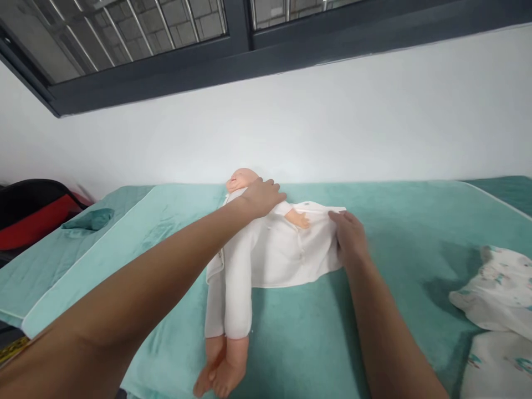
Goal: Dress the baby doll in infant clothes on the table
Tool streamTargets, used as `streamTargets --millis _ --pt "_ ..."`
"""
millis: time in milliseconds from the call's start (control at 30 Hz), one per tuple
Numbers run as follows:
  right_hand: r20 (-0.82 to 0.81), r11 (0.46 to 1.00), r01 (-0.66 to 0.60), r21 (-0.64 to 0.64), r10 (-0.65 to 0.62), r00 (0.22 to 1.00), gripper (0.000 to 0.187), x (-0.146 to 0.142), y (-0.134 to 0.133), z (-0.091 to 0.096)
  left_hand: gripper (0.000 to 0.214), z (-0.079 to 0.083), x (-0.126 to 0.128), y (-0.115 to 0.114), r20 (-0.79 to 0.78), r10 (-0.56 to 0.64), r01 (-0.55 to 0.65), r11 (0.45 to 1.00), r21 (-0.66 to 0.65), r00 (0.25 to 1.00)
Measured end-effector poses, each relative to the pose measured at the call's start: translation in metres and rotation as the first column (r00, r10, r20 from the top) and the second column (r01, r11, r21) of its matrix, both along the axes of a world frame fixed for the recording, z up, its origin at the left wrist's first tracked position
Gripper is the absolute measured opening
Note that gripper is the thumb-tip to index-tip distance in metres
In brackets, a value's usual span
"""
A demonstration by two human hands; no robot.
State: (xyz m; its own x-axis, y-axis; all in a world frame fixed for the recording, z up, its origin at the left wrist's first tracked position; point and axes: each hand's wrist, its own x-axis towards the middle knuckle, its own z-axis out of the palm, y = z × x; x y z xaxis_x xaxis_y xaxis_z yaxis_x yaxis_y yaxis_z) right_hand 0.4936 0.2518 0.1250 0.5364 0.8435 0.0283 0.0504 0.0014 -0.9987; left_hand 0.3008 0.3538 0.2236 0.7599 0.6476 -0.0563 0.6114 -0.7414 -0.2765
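A baby doll [238,299] in white clothes lies on its side on the teal bed cover, its head near the wall and its bare feet toward me. My left hand [263,197] is closed over the doll's shoulder and upper arm; part of its fingers is hidden. A white baby jacket [286,260] is partly on the doll and spreads flat to the right, under the doll's small hand. With thumb and fingers, my right hand [350,235] pinches the jacket's far right edge.
Folded white printed baby clothes [502,288] lie at the right edge of the teal cover [399,321]. A black and red item [41,216] is at the far left. Behind the bed are a white wall [332,127] and a dark window frame [166,77].
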Motion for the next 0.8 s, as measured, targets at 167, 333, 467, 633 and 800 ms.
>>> streamTargets --millis 167,333,467,633,800 --pt "-0.414 0.978 -0.02 0.205 0.106 0.904 0.037 -0.002 -0.007 0.016 0.03 -0.001 0.001 0.001 -0.026 0.048 -0.049 0.999 -0.017 0.998" --pt "-0.384 0.941 -0.165 0.295 0.274 0.882 0.036 -0.012 -0.015 0.025 0.035 -0.013 0.013 -0.002 -0.07 0.177 -0.169 0.98 0.105 0.982" --pt "-0.313 0.874 -0.381 0.303 0.469 0.826 0.03 -0.025 -0.021 0.031 0.042 -0.033 0.028 -0.006 0.067 0.248 -0.251 0.967 0.036 0.966" --pt "-0.274 0.77 -0.53 0.354 0.627 0.729 0.041 -0.034 -0.019 0.028 0.041 -0.049 0.039 -0.008 0.334 0.277 -0.225 0.956 -0.187 0.901" --pt "-0.301 0.703 -0.598 0.385 0.709 0.638 0.048 -0.049 -0.017 0.023 0.018 -0.038 0.022 -0.002 0.6 0.238 0.047 0.907 -0.42 0.764"
